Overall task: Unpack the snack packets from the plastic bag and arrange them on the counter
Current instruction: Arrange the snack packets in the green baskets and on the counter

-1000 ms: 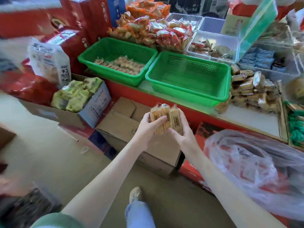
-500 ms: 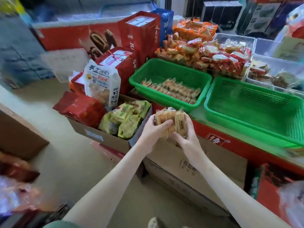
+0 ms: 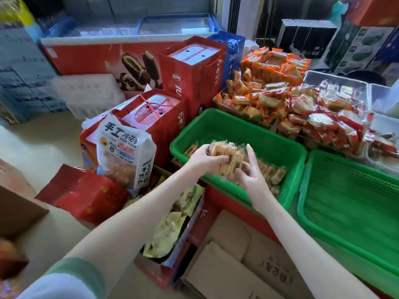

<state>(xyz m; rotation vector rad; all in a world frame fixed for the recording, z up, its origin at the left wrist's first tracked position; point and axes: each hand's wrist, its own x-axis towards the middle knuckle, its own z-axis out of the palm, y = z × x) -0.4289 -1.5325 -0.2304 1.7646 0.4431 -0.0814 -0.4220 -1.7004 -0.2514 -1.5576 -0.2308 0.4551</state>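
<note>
Tall red gift bag (image 3: 194, 83), ice-cream freezer (image 3: 86, 59), blue bag (image 3: 234, 48), cardboard box (image 3: 222, 270)

Pale sleeve (image 3: 62, 288) with green cuff band

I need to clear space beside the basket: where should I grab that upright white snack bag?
Pinch the white snack bag by its flat top seam, coming from above. It stands upright, backed by the red gift box, with red packs crowding its foot, so the top looks freest.
</note>
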